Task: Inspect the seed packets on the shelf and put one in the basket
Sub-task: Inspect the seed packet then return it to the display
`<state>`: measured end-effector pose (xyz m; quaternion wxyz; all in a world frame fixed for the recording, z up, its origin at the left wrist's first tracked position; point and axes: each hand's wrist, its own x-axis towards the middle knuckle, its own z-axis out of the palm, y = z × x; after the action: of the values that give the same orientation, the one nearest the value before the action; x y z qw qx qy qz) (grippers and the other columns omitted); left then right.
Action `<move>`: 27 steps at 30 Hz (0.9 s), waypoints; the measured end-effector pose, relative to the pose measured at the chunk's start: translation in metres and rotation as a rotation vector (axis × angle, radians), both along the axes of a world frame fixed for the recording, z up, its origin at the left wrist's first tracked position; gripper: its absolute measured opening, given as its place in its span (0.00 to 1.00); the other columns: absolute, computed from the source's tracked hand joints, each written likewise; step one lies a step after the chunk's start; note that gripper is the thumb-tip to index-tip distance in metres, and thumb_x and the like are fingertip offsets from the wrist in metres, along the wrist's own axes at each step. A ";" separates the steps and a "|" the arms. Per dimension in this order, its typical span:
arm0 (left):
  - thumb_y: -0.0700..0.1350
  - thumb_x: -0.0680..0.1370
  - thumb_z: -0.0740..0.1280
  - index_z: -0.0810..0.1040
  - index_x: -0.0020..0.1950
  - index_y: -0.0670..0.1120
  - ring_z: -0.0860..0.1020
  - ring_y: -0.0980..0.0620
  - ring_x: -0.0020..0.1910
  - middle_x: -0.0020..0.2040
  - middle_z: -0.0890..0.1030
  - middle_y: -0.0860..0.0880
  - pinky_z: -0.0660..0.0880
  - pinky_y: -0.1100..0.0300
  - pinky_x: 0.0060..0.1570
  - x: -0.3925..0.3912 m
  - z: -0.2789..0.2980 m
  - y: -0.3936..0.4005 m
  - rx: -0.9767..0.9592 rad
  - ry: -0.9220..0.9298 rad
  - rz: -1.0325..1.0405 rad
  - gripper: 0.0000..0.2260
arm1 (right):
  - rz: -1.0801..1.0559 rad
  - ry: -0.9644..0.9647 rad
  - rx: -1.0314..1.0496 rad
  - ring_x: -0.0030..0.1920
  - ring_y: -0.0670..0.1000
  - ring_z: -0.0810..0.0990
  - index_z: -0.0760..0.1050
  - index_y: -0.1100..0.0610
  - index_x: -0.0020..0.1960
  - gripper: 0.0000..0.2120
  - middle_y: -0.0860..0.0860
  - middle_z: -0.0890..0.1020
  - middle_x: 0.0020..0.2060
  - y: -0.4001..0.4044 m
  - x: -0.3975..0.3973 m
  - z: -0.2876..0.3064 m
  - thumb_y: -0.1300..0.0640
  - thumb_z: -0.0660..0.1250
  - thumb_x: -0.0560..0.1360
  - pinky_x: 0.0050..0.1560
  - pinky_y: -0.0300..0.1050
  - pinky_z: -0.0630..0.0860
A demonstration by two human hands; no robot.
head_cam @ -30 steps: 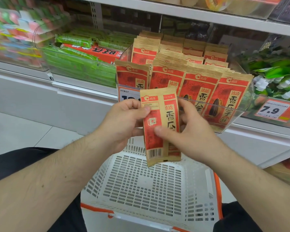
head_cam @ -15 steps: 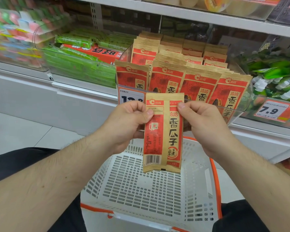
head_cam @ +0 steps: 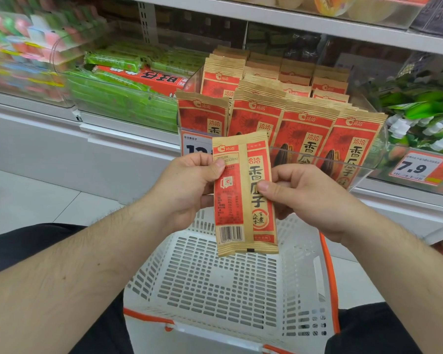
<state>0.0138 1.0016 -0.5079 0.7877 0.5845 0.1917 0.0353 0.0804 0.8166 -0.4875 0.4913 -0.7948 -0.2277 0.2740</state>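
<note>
Both hands, left hand (head_cam: 187,185) and right hand (head_cam: 307,198), pinch the seed packet (head_cam: 243,195) upright above the basket (head_cam: 302,277), back label readable

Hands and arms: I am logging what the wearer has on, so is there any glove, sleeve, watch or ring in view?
None shows. The left hand and right hand are bare, with no gloves and no ring or watch visible. Both forearms are uncovered to the frame edge, with some hair, so no sleeve shows. Dark clothing appears below the arms.
</note>
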 end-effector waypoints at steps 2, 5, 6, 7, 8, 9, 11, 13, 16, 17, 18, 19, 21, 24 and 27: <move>0.40 0.82 0.64 0.73 0.43 0.43 0.80 0.53 0.30 0.35 0.83 0.47 0.78 0.61 0.28 0.000 0.000 0.001 -0.007 0.001 0.008 0.08 | 0.028 0.004 -0.004 0.39 0.55 0.83 0.80 0.58 0.51 0.09 0.56 0.87 0.41 -0.001 0.000 0.000 0.53 0.68 0.76 0.42 0.50 0.75; 0.40 0.82 0.64 0.73 0.43 0.43 0.80 0.53 0.30 0.34 0.83 0.48 0.77 0.61 0.27 0.000 0.001 0.002 -0.022 -0.002 0.020 0.08 | 0.081 0.031 -0.032 0.46 0.63 0.85 0.79 0.56 0.57 0.16 0.56 0.87 0.44 -0.003 0.000 0.002 0.51 0.70 0.71 0.45 0.54 0.75; 0.40 0.82 0.64 0.73 0.42 0.44 0.80 0.54 0.29 0.34 0.83 0.48 0.77 0.61 0.27 0.000 0.001 0.003 -0.030 -0.003 0.029 0.08 | 0.107 0.037 -0.046 0.48 0.64 0.85 0.78 0.54 0.59 0.17 0.57 0.87 0.45 -0.004 0.000 0.002 0.53 0.71 0.72 0.46 0.55 0.77; 0.40 0.82 0.64 0.73 0.42 0.44 0.80 0.54 0.29 0.34 0.83 0.48 0.77 0.61 0.27 0.000 0.001 0.004 -0.036 -0.002 0.036 0.08 | 0.131 0.038 -0.062 0.49 0.65 0.85 0.77 0.53 0.61 0.17 0.57 0.87 0.47 -0.005 0.000 0.002 0.55 0.72 0.73 0.47 0.57 0.78; 0.40 0.82 0.64 0.73 0.42 0.44 0.80 0.54 0.29 0.34 0.83 0.48 0.78 0.61 0.27 0.000 0.001 0.004 -0.039 0.000 0.039 0.08 | 0.153 0.036 -0.076 0.50 0.65 0.85 0.75 0.51 0.63 0.18 0.58 0.87 0.48 -0.005 0.000 0.002 0.58 0.72 0.74 0.49 0.58 0.78; 0.40 0.82 0.64 0.74 0.43 0.44 0.80 0.54 0.29 0.35 0.83 0.48 0.78 0.61 0.28 0.001 0.001 0.004 -0.041 0.002 0.040 0.08 | 0.168 0.031 -0.087 0.50 0.64 0.85 0.74 0.50 0.64 0.19 0.58 0.87 0.48 -0.005 0.000 0.002 0.59 0.72 0.75 0.51 0.58 0.79; 0.40 0.82 0.64 0.74 0.43 0.43 0.80 0.54 0.29 0.34 0.83 0.48 0.77 0.61 0.27 0.001 0.000 0.003 -0.038 0.006 0.042 0.08 | 0.180 0.015 -0.100 0.50 0.63 0.85 0.74 0.50 0.65 0.20 0.59 0.86 0.49 -0.005 0.000 0.003 0.61 0.73 0.75 0.52 0.59 0.80; 0.40 0.82 0.64 0.74 0.44 0.43 0.80 0.55 0.28 0.34 0.83 0.48 0.76 0.62 0.26 0.001 -0.001 0.003 -0.031 0.010 0.050 0.07 | 0.191 0.015 -0.101 0.50 0.63 0.85 0.73 0.51 0.65 0.23 0.59 0.86 0.49 -0.005 -0.001 0.004 0.64 0.74 0.73 0.53 0.60 0.81; 0.40 0.82 0.64 0.76 0.47 0.43 0.79 0.55 0.28 0.34 0.83 0.49 0.75 0.63 0.26 0.002 -0.003 0.004 -0.026 0.017 0.063 0.05 | 0.238 0.022 -0.118 0.49 0.62 0.86 0.70 0.51 0.67 0.30 0.58 0.86 0.51 -0.006 -0.003 0.006 0.69 0.75 0.70 0.54 0.62 0.81; 0.41 0.82 0.64 0.76 0.48 0.43 0.79 0.56 0.28 0.34 0.83 0.49 0.75 0.63 0.26 0.002 -0.004 0.004 -0.023 0.020 0.065 0.04 | 0.251 0.006 -0.132 0.48 0.63 0.86 0.69 0.50 0.67 0.31 0.58 0.86 0.51 -0.006 -0.004 0.006 0.69 0.76 0.70 0.54 0.63 0.81; 0.41 0.82 0.64 0.76 0.48 0.43 0.79 0.56 0.28 0.35 0.83 0.49 0.75 0.63 0.26 0.003 -0.004 0.004 -0.020 0.023 0.065 0.04 | 0.258 -0.012 -0.143 0.48 0.63 0.85 0.69 0.49 0.67 0.32 0.57 0.86 0.51 -0.006 -0.005 0.006 0.69 0.76 0.70 0.54 0.64 0.81; 0.41 0.82 0.65 0.76 0.49 0.42 0.79 0.56 0.28 0.35 0.83 0.49 0.76 0.63 0.26 0.003 -0.005 0.004 -0.017 0.028 0.062 0.04 | 0.258 -0.027 -0.149 0.48 0.64 0.85 0.69 0.48 0.66 0.32 0.56 0.86 0.51 -0.005 -0.005 0.006 0.69 0.76 0.70 0.53 0.65 0.81; 0.41 0.82 0.65 0.76 0.50 0.42 0.80 0.56 0.29 0.36 0.84 0.48 0.76 0.62 0.27 0.003 -0.005 0.003 0.001 0.041 0.062 0.03 | 0.248 -0.044 -0.156 0.46 0.62 0.86 0.68 0.49 0.66 0.32 0.56 0.86 0.50 -0.004 -0.007 0.006 0.69 0.76 0.70 0.51 0.63 0.82; 0.41 0.81 0.66 0.71 0.48 0.45 0.82 0.53 0.34 0.41 0.84 0.45 0.80 0.57 0.32 0.004 -0.008 0.002 0.078 0.054 0.101 0.05 | 0.234 -0.098 -0.220 0.41 0.53 0.86 0.67 0.46 0.65 0.32 0.54 0.86 0.50 -0.002 -0.011 0.005 0.65 0.78 0.69 0.43 0.50 0.83; 0.41 0.81 0.66 0.67 0.43 0.47 0.81 0.51 0.38 0.42 0.83 0.46 0.80 0.46 0.46 0.003 -0.013 -0.001 0.220 0.011 0.106 0.10 | 0.233 -0.238 -0.340 0.37 0.43 0.84 0.65 0.44 0.64 0.34 0.49 0.85 0.49 0.003 -0.018 0.004 0.58 0.80 0.67 0.37 0.40 0.78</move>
<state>0.0172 1.0002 -0.5206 0.7148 0.6565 0.2215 0.0947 0.0629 0.8192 -0.4835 0.2851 -0.8610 -0.3251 0.2676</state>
